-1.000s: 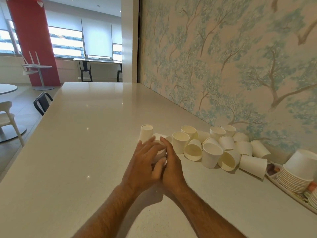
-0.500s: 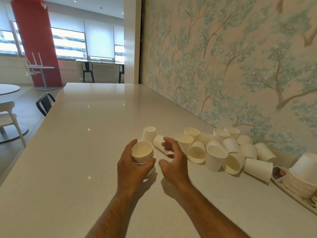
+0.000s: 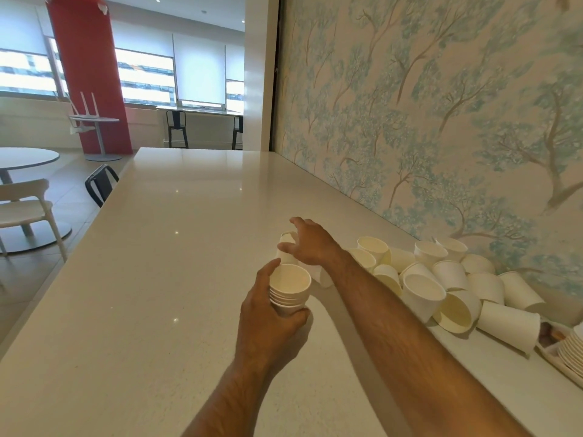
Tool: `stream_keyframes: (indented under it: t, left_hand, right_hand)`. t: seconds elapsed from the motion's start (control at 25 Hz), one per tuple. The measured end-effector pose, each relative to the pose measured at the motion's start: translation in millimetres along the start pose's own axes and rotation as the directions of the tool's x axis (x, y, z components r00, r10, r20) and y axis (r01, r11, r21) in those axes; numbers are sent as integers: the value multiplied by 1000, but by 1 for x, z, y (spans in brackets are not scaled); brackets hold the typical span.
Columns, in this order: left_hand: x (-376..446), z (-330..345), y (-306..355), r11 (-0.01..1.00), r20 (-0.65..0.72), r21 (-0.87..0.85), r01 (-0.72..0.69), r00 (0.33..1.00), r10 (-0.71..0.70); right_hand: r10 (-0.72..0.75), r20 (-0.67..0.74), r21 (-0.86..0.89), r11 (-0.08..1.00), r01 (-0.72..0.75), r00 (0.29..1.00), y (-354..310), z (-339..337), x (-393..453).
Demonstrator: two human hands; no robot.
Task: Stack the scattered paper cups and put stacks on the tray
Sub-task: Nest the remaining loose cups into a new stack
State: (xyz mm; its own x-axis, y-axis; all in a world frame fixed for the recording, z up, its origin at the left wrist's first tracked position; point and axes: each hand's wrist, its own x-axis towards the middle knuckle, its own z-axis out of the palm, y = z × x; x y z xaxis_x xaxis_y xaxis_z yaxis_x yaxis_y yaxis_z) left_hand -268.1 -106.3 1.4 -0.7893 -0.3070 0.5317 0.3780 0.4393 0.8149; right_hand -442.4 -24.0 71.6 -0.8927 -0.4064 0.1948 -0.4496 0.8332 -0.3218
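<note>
A person's left hand (image 3: pixel 268 320) grips a short stack of nested paper cups (image 3: pixel 289 290), mouth up, fingers curled round its side, above the middle of the white countertop (image 3: pixel 151 279). The right hand (image 3: pixel 310 242) reaches past it w/ fingers spread and curved over an upside-down cup (image 3: pixel 286 247); contact can't be made out, as the hand hides most of it. Scattered cups (image 3: pixel 441 279) lie along the wall-side edge, some upright, some tipped. At the right edge a tray (image 3: pixel 550 357) w/ a stack of cups (image 3: pixel 572 345) is cut off by the frame.
</note>
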Motion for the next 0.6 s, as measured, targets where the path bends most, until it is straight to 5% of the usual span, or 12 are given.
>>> stream_keyframes:
  t: [0.16, 0.24, 0.32, 0.48, 0.6]
  left_hand:
    - [-1, 0, 1, 1000, -1, -6, 1, 1000, -1]
    - [-2, 1, 0, 1000, -1, -15, 9, 1000, -9]
    - [-3, 1, 3, 1000, 4, -18, 18, 1000, -18]
    - [-1, 4, 0, 1000, 17, -5, 6, 1000, -5]
    - [2, 5, -4, 999, 37, 28, 33, 999, -34]
  right_hand:
    - [20, 116, -57, 998, -14, 993, -1, 15, 20]
    - [1, 40, -52, 999, 1, 999, -2, 17, 19]
    - [2, -95, 148, 989, 12, 995, -5, 14, 11]
    - [204, -266, 747, 661, 68, 942, -13, -1, -29]
    - [222, -237, 901, 416, 128, 946, -18, -4, -70]
